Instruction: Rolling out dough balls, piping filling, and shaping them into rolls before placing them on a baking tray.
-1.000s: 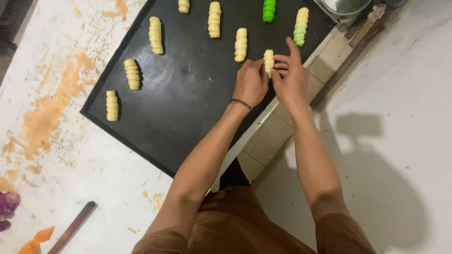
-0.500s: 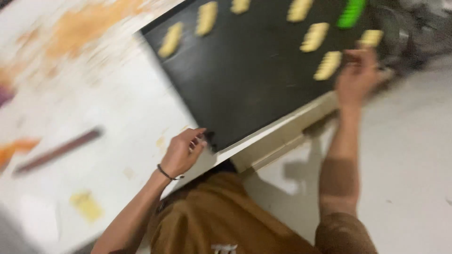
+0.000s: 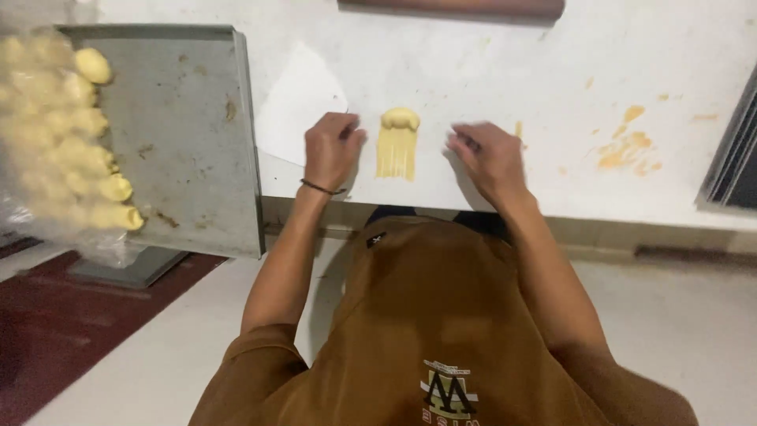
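Observation:
A flat, ridged strip of yellow dough point(image 3: 396, 151) lies on the white table point(image 3: 552, 71), with a rounded lump of dough at its far end. My left hand point(image 3: 331, 150) rests just left of the strip, fingers curled under, with nothing visible in it. My right hand point(image 3: 485, 158) is on the table a little to the right of the strip. It is blurred with fingers bent down, and I cannot tell whether it holds anything. Neither hand touches the dough. A sheet of white paper point(image 3: 296, 102) lies under my left hand.
A grey metal tray point(image 3: 189, 134) overhangs the table's near edge at the left. Several yellow dough pieces point(image 3: 71, 142) lie on it under clear plastic. A brown bar point(image 3: 449, 6) lies at the far edge. A dark tray's corner point(image 3: 729, 166) shows at the right. Orange smears point(image 3: 623, 148) mark the table.
The view has swung away from the black tray of shaped dough pieces to another part of the table. Both hands left that tray and now flank a ridged dough strip.

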